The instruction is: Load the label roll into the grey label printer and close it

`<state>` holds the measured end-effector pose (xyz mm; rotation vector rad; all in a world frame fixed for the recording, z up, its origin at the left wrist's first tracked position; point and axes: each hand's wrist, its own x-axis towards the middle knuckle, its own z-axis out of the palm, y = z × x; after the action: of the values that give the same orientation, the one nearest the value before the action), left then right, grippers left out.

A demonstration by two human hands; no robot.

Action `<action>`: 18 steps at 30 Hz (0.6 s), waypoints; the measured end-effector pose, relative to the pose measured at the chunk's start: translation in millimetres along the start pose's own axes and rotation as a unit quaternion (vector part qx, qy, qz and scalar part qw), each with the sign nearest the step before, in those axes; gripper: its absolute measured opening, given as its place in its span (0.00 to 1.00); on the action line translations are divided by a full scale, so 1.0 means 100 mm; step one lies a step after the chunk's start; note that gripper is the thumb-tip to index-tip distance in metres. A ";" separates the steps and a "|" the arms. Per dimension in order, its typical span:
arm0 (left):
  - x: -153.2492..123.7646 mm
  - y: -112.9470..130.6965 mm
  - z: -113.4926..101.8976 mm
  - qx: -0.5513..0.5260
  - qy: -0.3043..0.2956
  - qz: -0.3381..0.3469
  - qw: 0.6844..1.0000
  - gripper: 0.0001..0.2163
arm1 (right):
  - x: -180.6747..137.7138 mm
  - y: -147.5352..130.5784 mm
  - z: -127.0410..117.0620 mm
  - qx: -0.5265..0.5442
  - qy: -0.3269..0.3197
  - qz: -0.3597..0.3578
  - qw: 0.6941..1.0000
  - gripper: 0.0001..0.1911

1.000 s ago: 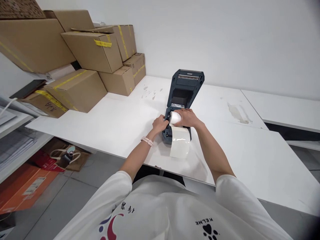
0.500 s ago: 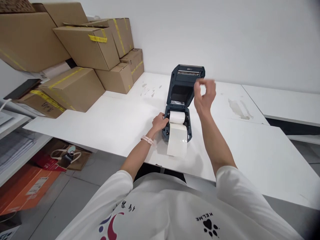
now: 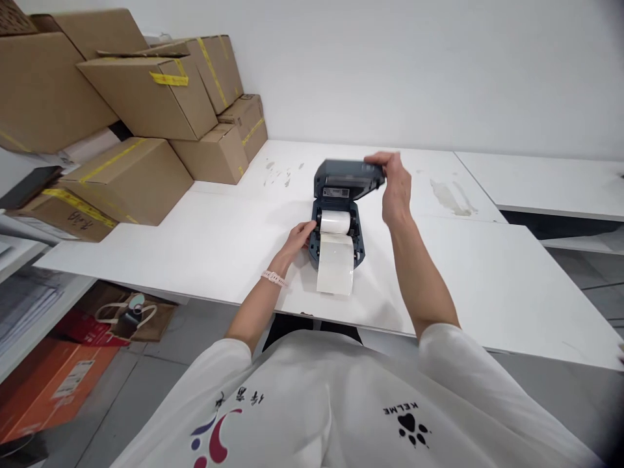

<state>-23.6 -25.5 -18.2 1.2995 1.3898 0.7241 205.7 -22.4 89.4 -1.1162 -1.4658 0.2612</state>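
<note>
A dark blue label printer [image 3: 359,246] sits on the white table [image 3: 219,247] in front of me. A white paper roll [image 3: 335,221] lies in its bay, and a strip of paper [image 3: 335,265] hangs out over the front onto the table. My right hand [image 3: 394,184] grips the right edge of the printer's lid [image 3: 344,178], which is tilted halfway down over the bay. My left hand [image 3: 298,236] rests with fingers stretched against the printer's left side. A pink watch is on my left wrist.
Several cardboard boxes [image 3: 146,110] with yellow tape are stacked at the table's back left, against the wall. A second white table [image 3: 546,182] stands to the right. Under the table on the left lie an orange box [image 3: 49,377] and a brown bag [image 3: 131,312].
My right hand left the paper roll, rose to the upright lid, and has swung it down toward the bay. My left hand stayed at the printer's left side.
</note>
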 end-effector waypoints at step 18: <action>-0.51 0.06 0.27 -0.221 -0.071 0.066 0.970 0.32 | -1.38 0.39 0.15 0.283 -0.095 0.386 0.873 0.52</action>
<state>-3.9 -78.0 -5.4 1.0689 0.9616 0.9504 186.8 -97.9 -31.7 -1.1426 -0.9233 1.3086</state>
